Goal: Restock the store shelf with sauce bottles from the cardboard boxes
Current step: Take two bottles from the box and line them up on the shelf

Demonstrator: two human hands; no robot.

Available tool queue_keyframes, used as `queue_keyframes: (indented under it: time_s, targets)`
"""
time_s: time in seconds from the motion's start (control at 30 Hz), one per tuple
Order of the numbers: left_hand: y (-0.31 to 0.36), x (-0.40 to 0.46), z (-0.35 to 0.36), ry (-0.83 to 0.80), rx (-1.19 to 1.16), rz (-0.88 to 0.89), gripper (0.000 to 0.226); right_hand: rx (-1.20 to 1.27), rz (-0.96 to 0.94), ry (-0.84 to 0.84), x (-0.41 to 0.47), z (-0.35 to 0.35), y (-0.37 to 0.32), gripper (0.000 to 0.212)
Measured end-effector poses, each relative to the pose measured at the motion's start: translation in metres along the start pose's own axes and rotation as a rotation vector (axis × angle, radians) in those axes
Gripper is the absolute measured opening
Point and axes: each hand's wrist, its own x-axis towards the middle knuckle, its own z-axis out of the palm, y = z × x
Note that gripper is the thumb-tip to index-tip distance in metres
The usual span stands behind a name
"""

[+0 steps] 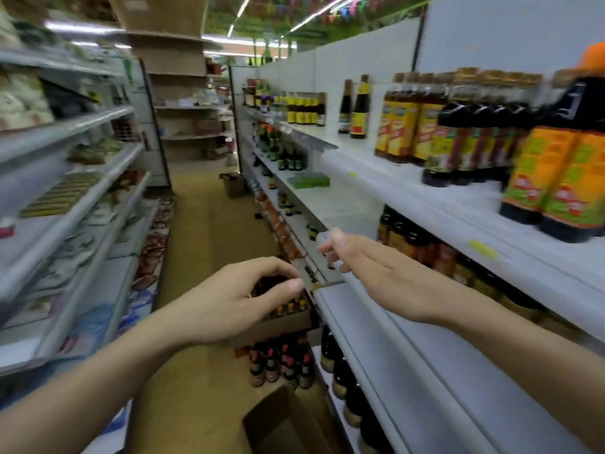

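White shelf (pixel 409 198) carrying dark sauce bottles (pixel 553 178) with orange labels, lower shelf (pixel 425 371) sitting bare, tan floor (pixel 209 244) bearing an open cardboard box (pixel 278 322) and loose bottles (pixel 281 365)

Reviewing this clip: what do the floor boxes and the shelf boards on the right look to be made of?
Open box: brown matte cardboard, judging by its dull fibrous colour and folded flap. Box of bottles: the same brown cardboard look. Shelf board: probably painted metal, smooth pale grey with a soft sheen and a rolled front edge, though plastic cannot be ruled out.

Head view, down store aisle (pixel 209 257)
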Motion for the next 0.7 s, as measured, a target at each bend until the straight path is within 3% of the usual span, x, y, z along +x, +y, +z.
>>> queue_keyframes:
  time_s: [0.1, 0.37, 0.57, 0.7]
  targets:
    - [-0.052, -0.003, -0.037, 0.014, -0.003, -0.022, 0.042, -0.037, -0.019, 0.033, 0.049, 0.03, -0.019, 0.078]
    - [-0.181, 0.029, -0.117, -0.024, 0.053, -0.057, 0.026, -0.046, 0.009, 0.021, 0.183, 0.099, -0.051, 0.064]
    - [-0.268, 0.094, -0.147, -0.056, 0.127, -0.101, 0.032, 0.003, 0.076, -0.009, 0.282, 0.126, -0.035, 0.076]
    - [-0.321, 0.155, -0.15, -0.183, 0.166, -0.138, 0.034, -0.017, 0.105, -0.059, 0.362, 0.132, -0.012, 0.076]
